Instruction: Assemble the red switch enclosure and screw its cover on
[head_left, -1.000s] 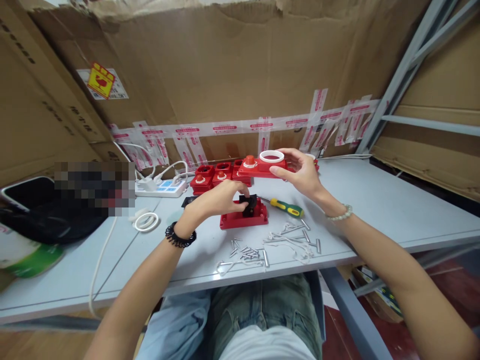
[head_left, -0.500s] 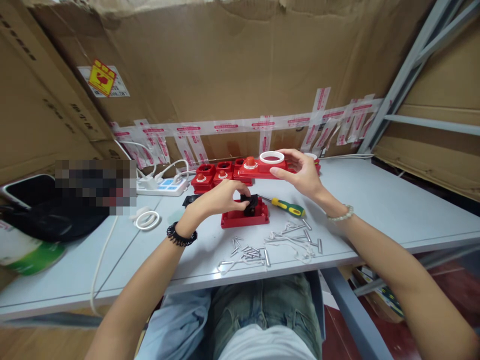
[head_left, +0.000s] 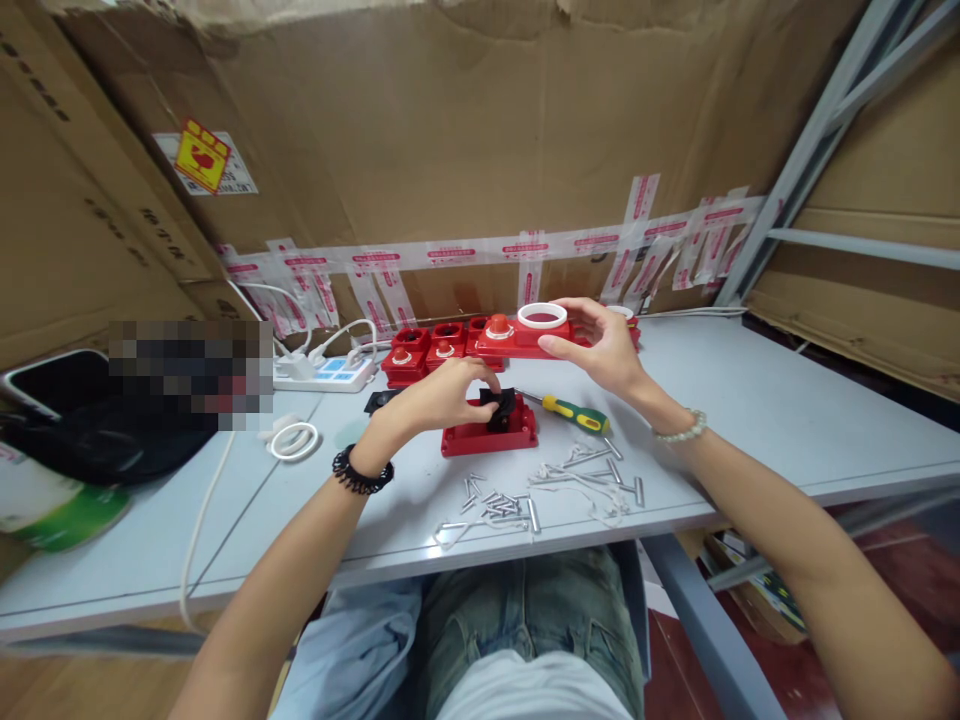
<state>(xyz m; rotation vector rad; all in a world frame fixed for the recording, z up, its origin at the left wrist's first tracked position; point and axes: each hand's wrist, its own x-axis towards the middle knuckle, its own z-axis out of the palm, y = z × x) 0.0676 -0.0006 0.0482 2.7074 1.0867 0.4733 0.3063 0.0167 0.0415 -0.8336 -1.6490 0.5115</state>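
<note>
My right hand holds a flat red cover plate level in the air above the table; the plate carries a red button and a white ring. My left hand is lower, its fingertips pinching a black part that sits in a red base tray lying flat on the grey table. Both wrists wear bracelets.
A row of red boxes stands behind the tray. A green-and-yellow screwdriver lies to its right. Several loose screws lie near the front edge. A white power strip, a white coil and a black bag sit at left; cardboard walls behind.
</note>
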